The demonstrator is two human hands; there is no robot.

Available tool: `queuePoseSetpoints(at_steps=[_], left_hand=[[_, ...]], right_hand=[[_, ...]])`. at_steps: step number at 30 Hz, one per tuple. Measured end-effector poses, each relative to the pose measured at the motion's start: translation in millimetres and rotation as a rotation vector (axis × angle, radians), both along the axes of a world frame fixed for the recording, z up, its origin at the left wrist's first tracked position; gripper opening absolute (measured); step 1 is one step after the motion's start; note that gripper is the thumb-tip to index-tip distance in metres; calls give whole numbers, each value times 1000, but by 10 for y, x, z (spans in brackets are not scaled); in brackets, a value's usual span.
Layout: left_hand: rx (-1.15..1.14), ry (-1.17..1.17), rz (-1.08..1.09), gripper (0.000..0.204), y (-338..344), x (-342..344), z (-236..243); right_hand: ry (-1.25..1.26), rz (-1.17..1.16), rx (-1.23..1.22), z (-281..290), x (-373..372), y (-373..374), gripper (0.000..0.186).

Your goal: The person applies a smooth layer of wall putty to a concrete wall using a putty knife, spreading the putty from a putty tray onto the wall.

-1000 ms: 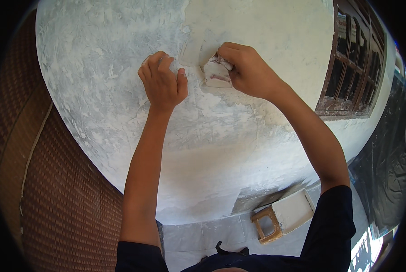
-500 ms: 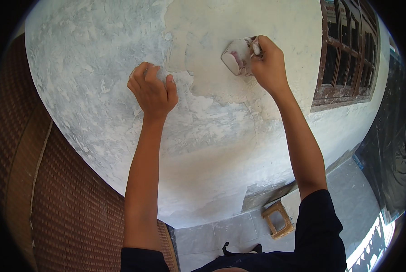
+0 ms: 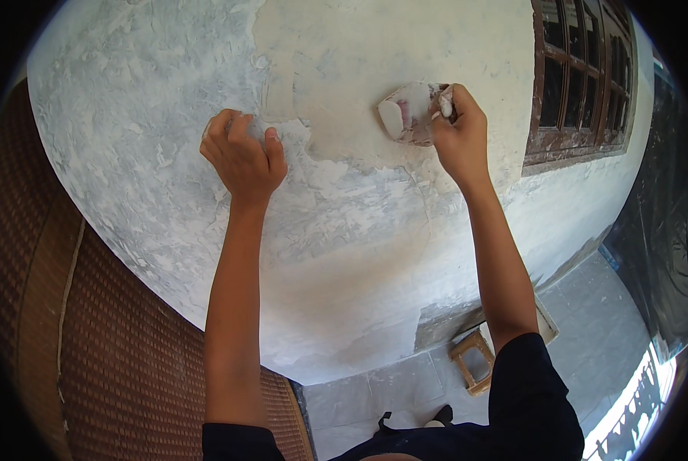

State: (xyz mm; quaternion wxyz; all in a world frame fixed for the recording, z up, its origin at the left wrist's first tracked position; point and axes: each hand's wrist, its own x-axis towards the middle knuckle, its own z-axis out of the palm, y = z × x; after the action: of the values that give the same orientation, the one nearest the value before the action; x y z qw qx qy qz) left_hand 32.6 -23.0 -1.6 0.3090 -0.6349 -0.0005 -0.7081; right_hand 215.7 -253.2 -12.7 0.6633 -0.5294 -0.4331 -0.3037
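My right hand (image 3: 463,142) is closed round the handle of a wide putty knife (image 3: 415,115). Its flat blade, smeared with white putty and a pinkish patch, points left over the cream-coated part of the wall (image 3: 336,73). Whether the blade touches the wall I cannot tell. My left hand (image 3: 244,156) is against the grey-white, rough-streaked part of the wall, left of the putty knife. Its fingers are bent and the thumb stands apart, with nothing seen in it. An uneven edge of the cream coat runs between the two hands.
A brown wooden window (image 3: 582,84) with dark panes sits in the wall at the right. Woven brown matting (image 3: 129,330) lines the left side. Below, a small wooden stool (image 3: 473,363) stands on the grey tiled floor (image 3: 390,392). Dark plastic sheeting (image 3: 659,207) hangs at far right.
My right hand and the putty knife are slightly lower in the picture. My left hand appears a little further left. The view has shifted slightly; the right hand still grips the knife.
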Motion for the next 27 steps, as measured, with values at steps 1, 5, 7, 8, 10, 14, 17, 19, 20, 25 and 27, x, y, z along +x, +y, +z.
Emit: queuePoseSetpoints(at_steps=[1,5,7,8,10,14,17,19,20,25,27], left_hand=[[10,2,1,34,-2,-1,5],[12,17,24,34,4,-2,-2],[21,18,33,34,-10,2,10],[22,21,31,34,-8,-1,12],[29,28,25,34,1,-14,28],[22,39,22,33,-18,6,26],[27,36,26,32,-19,15,16],[29,37,30,32,-22,2,16],[30,36,33,32,-18,-14,23],[26,40,34,32,-9,22,26],[22,40,41,32,-8,14,15]], right_hand=[[-99,17,-53,-46,-86,63,13],[33,-61,-36,-109,87,61,9],[246,-45,107,-117,289,-110,4],[250,-47,108,-125,262,-116,4],[179,59,90,-157,154,-70,5],[-40,-58,-41,-204,153,82,6],[274,-34,106,-212,288,-157,5],[246,17,91,-250,253,-141,5],[221,72,71,-252,169,-116,5],[19,38,-22,-208,148,60,5],[277,-95,112,-216,320,-81,4]])
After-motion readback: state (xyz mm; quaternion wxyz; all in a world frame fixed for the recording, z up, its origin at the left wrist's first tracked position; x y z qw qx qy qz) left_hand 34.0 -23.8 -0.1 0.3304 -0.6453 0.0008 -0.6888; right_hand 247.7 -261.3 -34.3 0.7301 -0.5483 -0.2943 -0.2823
